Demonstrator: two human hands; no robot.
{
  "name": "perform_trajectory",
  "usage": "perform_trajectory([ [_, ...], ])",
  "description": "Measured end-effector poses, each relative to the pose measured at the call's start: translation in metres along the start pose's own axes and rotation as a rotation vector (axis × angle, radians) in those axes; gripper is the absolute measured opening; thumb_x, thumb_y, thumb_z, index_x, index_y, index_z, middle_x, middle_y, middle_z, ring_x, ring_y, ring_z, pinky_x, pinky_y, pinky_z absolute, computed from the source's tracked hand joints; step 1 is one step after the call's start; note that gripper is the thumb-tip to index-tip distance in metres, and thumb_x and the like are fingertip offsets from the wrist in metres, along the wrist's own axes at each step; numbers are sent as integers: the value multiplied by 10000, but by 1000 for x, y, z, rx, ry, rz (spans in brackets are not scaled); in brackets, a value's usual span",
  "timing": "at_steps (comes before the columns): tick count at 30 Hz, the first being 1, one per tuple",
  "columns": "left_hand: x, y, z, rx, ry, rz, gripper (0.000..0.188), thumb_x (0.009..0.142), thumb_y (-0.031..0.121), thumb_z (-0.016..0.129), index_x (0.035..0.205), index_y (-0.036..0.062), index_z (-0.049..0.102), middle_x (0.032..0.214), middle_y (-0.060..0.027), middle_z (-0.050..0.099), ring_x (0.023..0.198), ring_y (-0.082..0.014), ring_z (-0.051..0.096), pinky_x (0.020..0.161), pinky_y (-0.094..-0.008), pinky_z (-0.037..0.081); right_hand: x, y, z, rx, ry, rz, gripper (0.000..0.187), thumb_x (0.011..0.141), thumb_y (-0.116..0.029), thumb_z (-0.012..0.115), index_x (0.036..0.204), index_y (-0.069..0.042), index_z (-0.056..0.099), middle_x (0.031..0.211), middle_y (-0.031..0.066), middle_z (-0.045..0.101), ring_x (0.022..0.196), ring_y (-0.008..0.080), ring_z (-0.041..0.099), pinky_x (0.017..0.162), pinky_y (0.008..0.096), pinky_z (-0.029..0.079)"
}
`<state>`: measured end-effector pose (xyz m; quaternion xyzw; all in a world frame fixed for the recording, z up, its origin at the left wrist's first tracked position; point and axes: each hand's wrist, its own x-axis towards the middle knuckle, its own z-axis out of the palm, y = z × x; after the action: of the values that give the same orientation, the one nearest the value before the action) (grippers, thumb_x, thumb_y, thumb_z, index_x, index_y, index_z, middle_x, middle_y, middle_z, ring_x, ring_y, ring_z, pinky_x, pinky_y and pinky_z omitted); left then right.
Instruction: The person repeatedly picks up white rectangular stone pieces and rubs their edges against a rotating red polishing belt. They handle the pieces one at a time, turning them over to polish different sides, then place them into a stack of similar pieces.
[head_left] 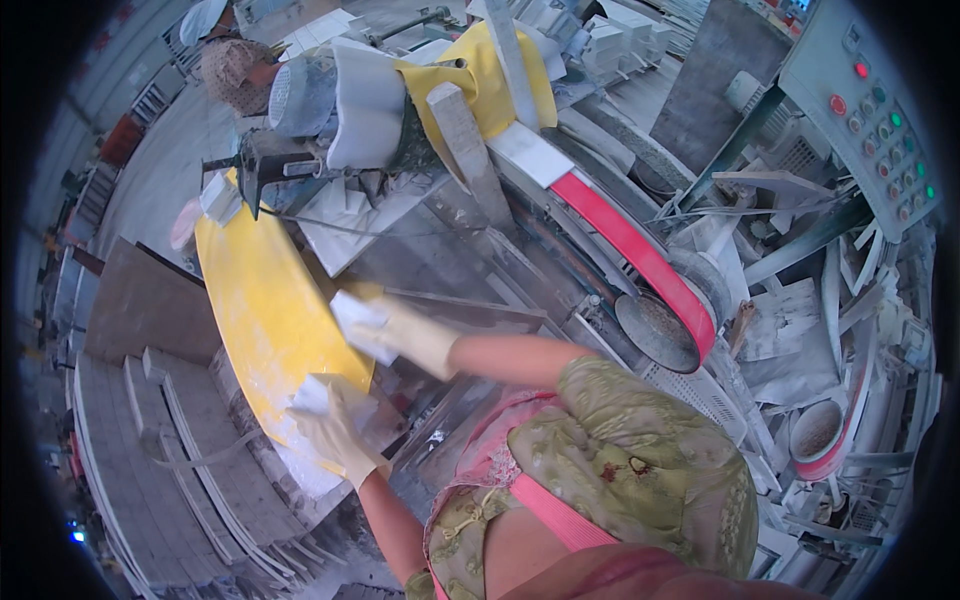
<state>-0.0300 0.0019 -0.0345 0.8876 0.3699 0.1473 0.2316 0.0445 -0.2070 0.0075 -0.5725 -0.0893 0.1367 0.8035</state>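
Note:
Both of my hands wear cream gloves. My left hand (336, 432) is closed on a small white block (314, 394) at the near end of a long yellow sheet (262, 305). Farther right, my right hand (420, 335) grips a second white block (362, 324) by the sheet's right edge. Motion blurs this hand a little, and its fingertips are partly hidden. The yellow sheet slopes away to the far left, with whitish smears on its surface. More white pieces (220, 198) sit at its far end.
A pinkish-red belt (630, 258) runs over a wheel (658, 330) at my right. A control panel (868, 125) with lit buttons stands at the far right. Long grey slabs (190, 430) are stacked at left. Beyond the machine, a person (238, 72) is partly visible.

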Motion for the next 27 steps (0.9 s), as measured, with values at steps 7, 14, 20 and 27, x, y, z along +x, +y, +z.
perform_trajectory([
  [7,-1,7,-10,-70,-47,-23,1096,838,620,711,1588,-27,241,1488,-316,459,1328,-437,519,1084,-464,452,20,107,73,-363,-112,-23,504,974,-428,651,1356,-107,582,1171,134,701,1068,279,681,873,379,518],
  [14,-1,-1,-18,-260,-59,132,1064,835,594,734,1580,-21,286,1509,-321,437,1355,-427,496,1116,-441,430,17,107,58,-337,-471,9,1087,816,-488,777,1653,-171,160,1611,264,323,1424,361,455,1116,363,420],
  [20,4,23,-20,59,-130,88,1157,743,584,811,1583,-15,286,1518,-349,412,1349,-442,506,1123,-424,435,28,90,43,-915,-609,-244,1366,632,-544,887,1589,72,132,1597,279,326,1474,353,372,1190,370,342],
  [27,3,19,-9,103,-22,39,1195,696,548,853,1595,18,270,1530,-337,407,1380,-431,479,1125,-448,429,19,66,-7,-918,-584,-258,1038,757,-535,791,1522,37,383,1517,251,454,1383,390,438,1162,409,368],
])
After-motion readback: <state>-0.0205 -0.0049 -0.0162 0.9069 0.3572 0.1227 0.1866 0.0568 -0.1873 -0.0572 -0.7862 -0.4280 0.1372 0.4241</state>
